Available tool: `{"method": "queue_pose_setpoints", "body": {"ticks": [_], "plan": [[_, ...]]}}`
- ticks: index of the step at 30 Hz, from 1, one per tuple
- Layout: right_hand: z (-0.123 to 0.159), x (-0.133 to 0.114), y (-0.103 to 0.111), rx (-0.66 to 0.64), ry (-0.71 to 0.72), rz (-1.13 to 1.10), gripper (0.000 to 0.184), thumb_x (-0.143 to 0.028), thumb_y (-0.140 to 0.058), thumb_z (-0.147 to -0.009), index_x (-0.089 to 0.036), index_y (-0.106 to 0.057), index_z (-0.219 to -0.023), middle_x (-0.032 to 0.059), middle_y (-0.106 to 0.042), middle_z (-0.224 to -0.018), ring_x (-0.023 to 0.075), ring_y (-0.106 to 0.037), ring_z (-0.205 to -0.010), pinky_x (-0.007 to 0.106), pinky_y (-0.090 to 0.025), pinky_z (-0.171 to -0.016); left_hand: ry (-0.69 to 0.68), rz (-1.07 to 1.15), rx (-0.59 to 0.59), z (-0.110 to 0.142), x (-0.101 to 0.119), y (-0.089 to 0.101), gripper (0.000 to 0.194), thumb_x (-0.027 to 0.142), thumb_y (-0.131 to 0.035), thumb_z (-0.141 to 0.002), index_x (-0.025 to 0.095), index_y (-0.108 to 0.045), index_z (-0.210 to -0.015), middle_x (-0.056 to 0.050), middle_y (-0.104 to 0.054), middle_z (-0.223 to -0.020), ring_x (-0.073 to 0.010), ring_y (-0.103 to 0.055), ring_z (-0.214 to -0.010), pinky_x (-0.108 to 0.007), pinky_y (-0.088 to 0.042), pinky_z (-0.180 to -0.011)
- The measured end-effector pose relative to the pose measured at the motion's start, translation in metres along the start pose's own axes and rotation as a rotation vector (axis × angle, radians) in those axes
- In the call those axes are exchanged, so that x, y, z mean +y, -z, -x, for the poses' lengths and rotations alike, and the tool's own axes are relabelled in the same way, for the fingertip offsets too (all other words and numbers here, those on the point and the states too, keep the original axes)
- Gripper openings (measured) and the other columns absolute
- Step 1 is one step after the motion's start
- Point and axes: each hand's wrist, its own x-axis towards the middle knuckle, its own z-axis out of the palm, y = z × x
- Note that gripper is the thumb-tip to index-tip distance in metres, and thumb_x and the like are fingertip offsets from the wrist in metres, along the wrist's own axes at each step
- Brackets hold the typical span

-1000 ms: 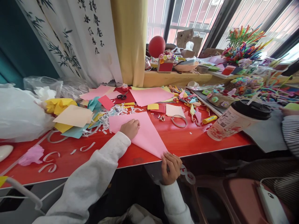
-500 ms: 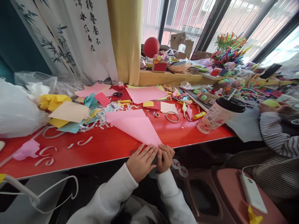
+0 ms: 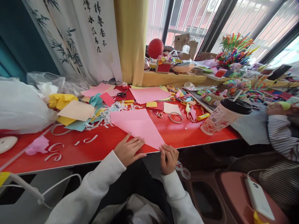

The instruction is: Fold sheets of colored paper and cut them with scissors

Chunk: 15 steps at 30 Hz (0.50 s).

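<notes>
Pointing its narrow tip to our near right, the folded pink paper (image 3: 141,124) lies on the red surface (image 3: 91,152), long axis slanting from far left. Our right hand (image 3: 169,158) pinches the tip; our left hand (image 3: 129,151) rests loosely spread fingers on the lower edge. Beyond hangs a yellow curtain (image 3: 132,43); white paper shreds (image 3: 106,117) crowd the paper's left corner, a lidded cup (image 3: 217,119) sits rightward.

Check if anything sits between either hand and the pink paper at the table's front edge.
Nothing visible. The left hand has its fingers on the near-left edge of the pink paper; the right hand is at its near corner.
</notes>
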Motion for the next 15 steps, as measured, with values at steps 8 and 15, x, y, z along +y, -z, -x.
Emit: {"method": "queue_pose_setpoints", "body": {"ticks": [8,15], "plan": [[0.0,0.0,0.001,-0.015,0.003,-0.006,0.018,-0.009,-0.055,-0.079,-0.021,-0.064,-0.089,0.0031,-0.07,-0.089,0.0188,-0.063,-0.089,0.038,-0.045,-0.082,0.155,-0.102,-0.095,0.019,-0.046,0.013,0.044,0.045,-0.034,-0.09,0.019,-0.052,-0.121,-0.005,-0.058,-0.121,-0.0187,-0.051,-0.116,-0.043,-0.011,-0.11],[-0.001,0.005,0.004,-0.058,0.058,0.005,0.024,-0.009,-0.058,-0.078,-0.022,-0.063,-0.096,0.0039,-0.07,-0.092,0.0189,-0.062,-0.091,0.037,-0.045,-0.083,0.185,-0.115,-0.114,0.028,-0.067,0.014,0.038,0.037,-0.034,-0.092,0.022,-0.051,-0.122,-0.003,-0.057,-0.123,-0.0172,-0.052,-0.115,-0.043,-0.007,-0.112]]}}
